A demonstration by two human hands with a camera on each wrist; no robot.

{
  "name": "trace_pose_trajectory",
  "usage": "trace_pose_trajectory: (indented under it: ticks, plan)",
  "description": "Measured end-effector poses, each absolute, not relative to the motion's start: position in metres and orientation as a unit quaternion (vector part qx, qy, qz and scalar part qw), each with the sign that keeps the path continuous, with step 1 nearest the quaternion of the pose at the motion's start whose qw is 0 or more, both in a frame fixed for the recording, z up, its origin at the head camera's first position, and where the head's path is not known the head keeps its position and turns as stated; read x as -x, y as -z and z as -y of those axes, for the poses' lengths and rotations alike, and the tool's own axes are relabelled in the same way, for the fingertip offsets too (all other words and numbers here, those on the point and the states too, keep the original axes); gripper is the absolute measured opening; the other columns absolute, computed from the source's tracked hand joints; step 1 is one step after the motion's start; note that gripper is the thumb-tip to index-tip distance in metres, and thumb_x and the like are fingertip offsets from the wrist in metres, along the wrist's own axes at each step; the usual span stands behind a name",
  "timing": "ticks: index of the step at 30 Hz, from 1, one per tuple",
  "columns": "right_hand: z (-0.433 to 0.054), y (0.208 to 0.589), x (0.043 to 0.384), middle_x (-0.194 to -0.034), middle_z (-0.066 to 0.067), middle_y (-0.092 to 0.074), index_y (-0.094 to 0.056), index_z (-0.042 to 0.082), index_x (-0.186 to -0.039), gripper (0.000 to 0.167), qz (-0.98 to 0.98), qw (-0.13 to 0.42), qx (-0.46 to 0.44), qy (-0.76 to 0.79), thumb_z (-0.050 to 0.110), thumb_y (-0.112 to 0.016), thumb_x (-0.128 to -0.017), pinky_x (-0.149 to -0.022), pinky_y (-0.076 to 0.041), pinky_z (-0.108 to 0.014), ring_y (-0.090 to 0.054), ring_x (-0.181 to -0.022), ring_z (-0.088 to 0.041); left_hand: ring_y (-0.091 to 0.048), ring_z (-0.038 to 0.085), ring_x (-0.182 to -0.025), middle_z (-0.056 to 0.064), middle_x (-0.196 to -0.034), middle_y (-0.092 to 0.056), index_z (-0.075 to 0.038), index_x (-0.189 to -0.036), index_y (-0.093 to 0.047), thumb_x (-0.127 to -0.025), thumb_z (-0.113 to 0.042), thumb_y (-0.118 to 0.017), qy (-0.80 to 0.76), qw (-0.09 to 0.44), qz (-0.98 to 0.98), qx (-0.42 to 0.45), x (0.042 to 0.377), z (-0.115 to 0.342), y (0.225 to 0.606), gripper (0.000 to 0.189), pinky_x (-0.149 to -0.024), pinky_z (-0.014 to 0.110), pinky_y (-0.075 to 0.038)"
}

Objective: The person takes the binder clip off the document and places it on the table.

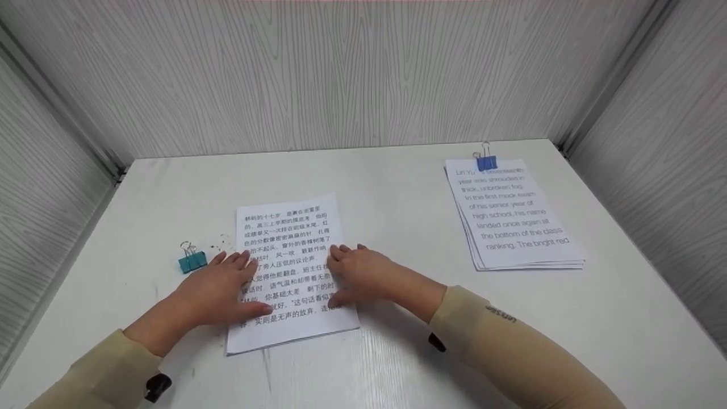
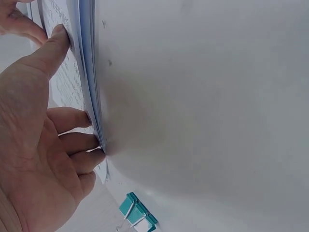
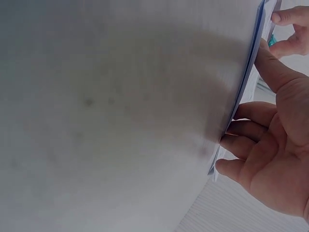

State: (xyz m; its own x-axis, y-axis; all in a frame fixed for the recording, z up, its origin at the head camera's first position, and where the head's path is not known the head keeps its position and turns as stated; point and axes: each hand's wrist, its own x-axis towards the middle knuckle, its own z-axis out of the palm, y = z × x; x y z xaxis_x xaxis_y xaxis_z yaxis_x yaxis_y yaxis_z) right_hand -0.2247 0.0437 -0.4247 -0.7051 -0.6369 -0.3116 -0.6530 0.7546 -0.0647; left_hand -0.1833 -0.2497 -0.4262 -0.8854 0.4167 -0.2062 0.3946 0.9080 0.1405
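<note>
A stack of white sheets printed with Chinese text (image 1: 287, 227) lies on the table, slightly turned. My left hand (image 1: 213, 292) touches its left side, thumb on the top sheet and fingertips along the edge. Opposite it, my right hand (image 1: 366, 275) rests against the right edge, its thumb on the near part of that side. In the left wrist view the sheet edges (image 2: 89, 63) show small gaps between layers. Close to the left fingers stands a teal binder clip (image 1: 193, 261), its wire handles raised and no paper in it.
At the back right lies another paper stack with English text (image 1: 511, 216), its lower sheets fanned slightly. A blue binder clip (image 1: 487, 163) grips its top edge. Pale wood-grain panels (image 1: 341, 74) enclose the white table (image 1: 397, 363) at the back and sides.
</note>
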Motion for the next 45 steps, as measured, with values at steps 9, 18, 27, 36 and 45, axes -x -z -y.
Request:
trace_pose_trajectory:
  ticks: [9,18,27,36,45]
  plan:
    - [-0.035,0.428,0.221,-0.174,-0.011,-0.025,-0.03,0.005,-0.167,0.099,-0.922,0.17,0.347,-0.01,0.063,-0.07,-0.096,-0.129,-0.022,-0.05,-0.025,-0.16,-0.026,-0.032,0.055,-0.15,0.033,-0.162,-0.038,0.007,-0.156,-0.046,-0.088,-0.075,-0.07,-0.049,0.123,-0.972,-0.196,0.18,0.259,0.426,0.109,-0.124,0.065,-0.025]
    - [-0.035,0.425,0.22,-0.175,-0.01,-0.022,-0.028,0.005,-0.168,0.097,-0.918,0.178,0.355,-0.004,0.063,-0.065,-0.099,-0.13,-0.021,-0.049,-0.022,-0.161,-0.025,-0.034,0.054,-0.15,0.034,-0.161,-0.039,0.009,-0.154,-0.047,-0.088,-0.074,-0.069,-0.051,0.123,-0.97,-0.205,0.18,0.263,0.425,0.108,-0.125,0.064,-0.024]
    - [-0.046,0.428,0.224,-0.175,-0.006,-0.023,-0.033,0.013,-0.168,0.085,-0.916,0.183,0.353,0.057,0.054,-0.067,-0.102,-0.131,-0.016,-0.047,-0.02,-0.161,-0.022,-0.036,0.055,-0.149,0.036,-0.159,-0.041,0.01,-0.154,-0.047,-0.088,-0.069,-0.073,-0.043,0.132,-0.969,-0.205,0.184,0.261,0.422,0.106,-0.124,0.064,-0.026]
    - [-0.095,0.414,0.232,-0.173,-0.005,-0.027,-0.041,0.017,-0.165,0.074,-0.92,0.16,0.336,0.127,0.045,-0.07,-0.103,-0.13,-0.018,-0.046,-0.027,-0.159,-0.026,-0.04,0.058,-0.145,0.036,-0.156,-0.045,0.007,-0.15,-0.053,-0.085,-0.069,-0.077,-0.036,0.156,-0.968,-0.191,0.188,0.253,0.411,0.103,-0.12,0.066,-0.033]
    - [-0.222,0.39,0.245,-0.172,-0.011,-0.031,-0.043,0.014,-0.163,0.073,-0.942,0.098,0.277,0.164,0.045,-0.07,-0.103,-0.126,-0.028,-0.056,-0.033,-0.155,-0.041,-0.04,0.048,-0.15,0.029,-0.158,-0.047,0.004,-0.152,-0.053,-0.093,-0.06,-0.074,-0.056,0.115,-0.973,-0.193,0.195,0.227,0.396,0.09,-0.125,0.064,-0.025]
